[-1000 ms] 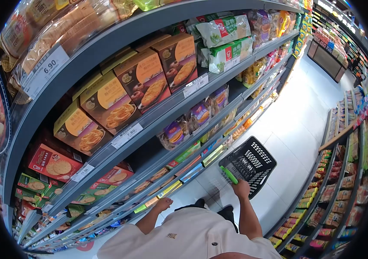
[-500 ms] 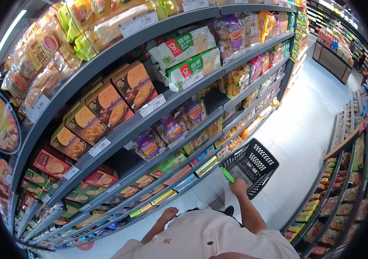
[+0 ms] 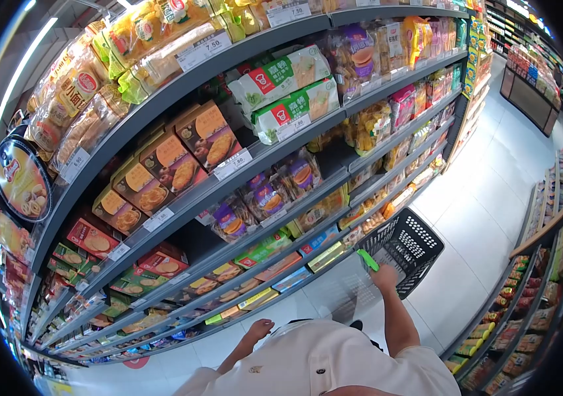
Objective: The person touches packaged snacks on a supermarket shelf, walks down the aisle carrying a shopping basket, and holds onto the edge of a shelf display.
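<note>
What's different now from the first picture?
The view shifted: the brown boxes look smaller and lower left. The black basket and right hand now sit further right in the picture. Nothing was grabbed or let go: the right hand keeps its grip on the green handle, and the left hand still holds nothing I can see.

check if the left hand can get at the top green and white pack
Probably yes: the left hand looks empty and nothing blocks the front of the top pack, though the hand must reach up.
</note>
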